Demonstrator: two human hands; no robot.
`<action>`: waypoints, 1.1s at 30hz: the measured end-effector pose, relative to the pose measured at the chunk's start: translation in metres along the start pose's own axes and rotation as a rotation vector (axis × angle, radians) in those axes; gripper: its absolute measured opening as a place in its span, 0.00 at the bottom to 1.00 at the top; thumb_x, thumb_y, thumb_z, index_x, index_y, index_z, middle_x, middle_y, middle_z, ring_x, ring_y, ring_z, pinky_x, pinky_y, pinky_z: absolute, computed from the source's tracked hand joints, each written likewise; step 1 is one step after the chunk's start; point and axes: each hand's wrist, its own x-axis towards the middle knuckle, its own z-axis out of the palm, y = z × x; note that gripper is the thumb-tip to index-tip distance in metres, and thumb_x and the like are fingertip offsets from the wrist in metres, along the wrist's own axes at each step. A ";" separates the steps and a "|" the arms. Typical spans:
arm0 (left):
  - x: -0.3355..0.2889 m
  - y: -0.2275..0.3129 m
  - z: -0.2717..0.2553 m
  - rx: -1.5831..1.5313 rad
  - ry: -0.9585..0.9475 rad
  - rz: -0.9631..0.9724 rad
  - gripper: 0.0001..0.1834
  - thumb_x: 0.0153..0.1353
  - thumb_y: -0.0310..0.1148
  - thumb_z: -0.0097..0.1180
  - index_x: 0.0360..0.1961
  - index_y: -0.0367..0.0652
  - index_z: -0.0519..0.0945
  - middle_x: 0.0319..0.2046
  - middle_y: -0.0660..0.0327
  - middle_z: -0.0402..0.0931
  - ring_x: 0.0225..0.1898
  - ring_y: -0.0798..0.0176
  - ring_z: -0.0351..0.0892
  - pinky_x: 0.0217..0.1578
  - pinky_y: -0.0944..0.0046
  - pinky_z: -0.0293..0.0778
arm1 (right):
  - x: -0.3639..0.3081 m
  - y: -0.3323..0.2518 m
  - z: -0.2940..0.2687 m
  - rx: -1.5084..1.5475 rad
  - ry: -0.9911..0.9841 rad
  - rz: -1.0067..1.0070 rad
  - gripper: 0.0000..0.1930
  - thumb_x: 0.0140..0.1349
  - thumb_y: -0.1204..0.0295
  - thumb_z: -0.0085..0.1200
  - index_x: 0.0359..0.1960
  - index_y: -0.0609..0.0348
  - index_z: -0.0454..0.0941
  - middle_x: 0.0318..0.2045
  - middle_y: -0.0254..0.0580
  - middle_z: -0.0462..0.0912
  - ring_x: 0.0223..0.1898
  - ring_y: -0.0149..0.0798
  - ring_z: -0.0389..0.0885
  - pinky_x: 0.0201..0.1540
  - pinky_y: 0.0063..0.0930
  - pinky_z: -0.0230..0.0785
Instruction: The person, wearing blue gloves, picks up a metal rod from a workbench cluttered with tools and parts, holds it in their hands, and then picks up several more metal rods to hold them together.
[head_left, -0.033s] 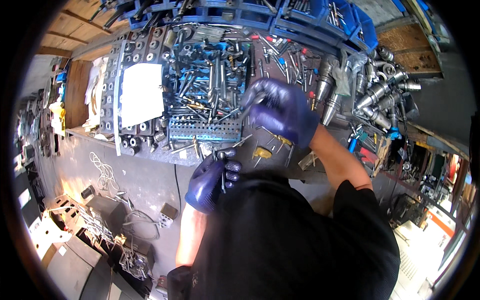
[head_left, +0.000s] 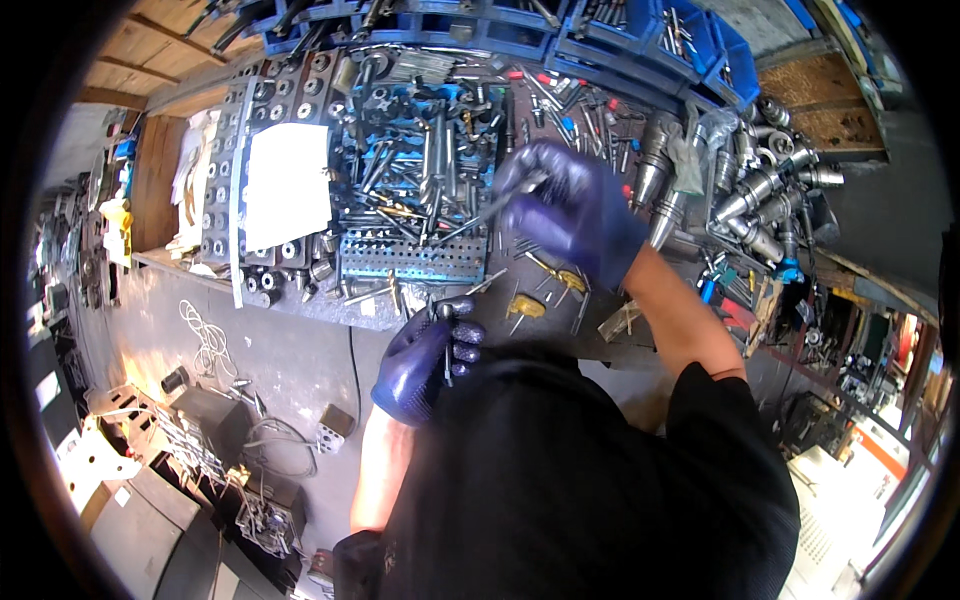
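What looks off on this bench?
Slim metal tools lie heaped at random angles behind the perforated blue strip; a white sheet hides part of the rack at left. No spill visible.

Right of the perforated blue rack [head_left: 410, 261], the right grip [head_left: 572, 208] hides one end of a dark rod [head_left: 482, 218]; below the rack, the left grip [head_left: 420, 352] partly covers a metal piece [head_left: 447, 346]. Above it, the view's edge cuts off blue bins [head_left: 505, 40].

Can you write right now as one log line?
left hand: holds small metal tool | right hand: holds thin rod | nearby: blue tray with holes
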 end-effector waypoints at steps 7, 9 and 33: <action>-0.004 -0.006 -0.008 -0.021 0.012 0.020 0.17 0.71 0.33 0.48 0.57 0.38 0.76 0.37 0.58 0.81 0.31 0.68 0.79 0.31 0.70 0.74 | 0.074 0.022 -0.005 -0.179 0.073 -0.198 0.12 0.59 0.65 0.63 0.43 0.55 0.85 0.27 0.46 0.86 0.28 0.29 0.82 0.33 0.27 0.74; -0.001 -0.005 -0.008 -0.035 0.014 0.014 0.17 0.71 0.33 0.48 0.57 0.38 0.76 0.37 0.58 0.81 0.32 0.68 0.79 0.31 0.70 0.74 | 0.097 0.038 -0.013 -0.474 0.091 -0.224 0.15 0.58 0.59 0.63 0.41 0.55 0.86 0.24 0.51 0.84 0.27 0.40 0.84 0.34 0.33 0.75; 0.000 0.001 -0.018 -0.046 0.062 0.027 0.18 0.71 0.34 0.49 0.58 0.39 0.76 0.35 0.59 0.81 0.29 0.67 0.78 0.28 0.71 0.72 | 0.173 0.075 -0.018 -0.949 -0.206 0.166 0.22 0.58 0.51 0.57 0.43 0.55 0.86 0.39 0.57 0.85 0.42 0.57 0.84 0.47 0.44 0.76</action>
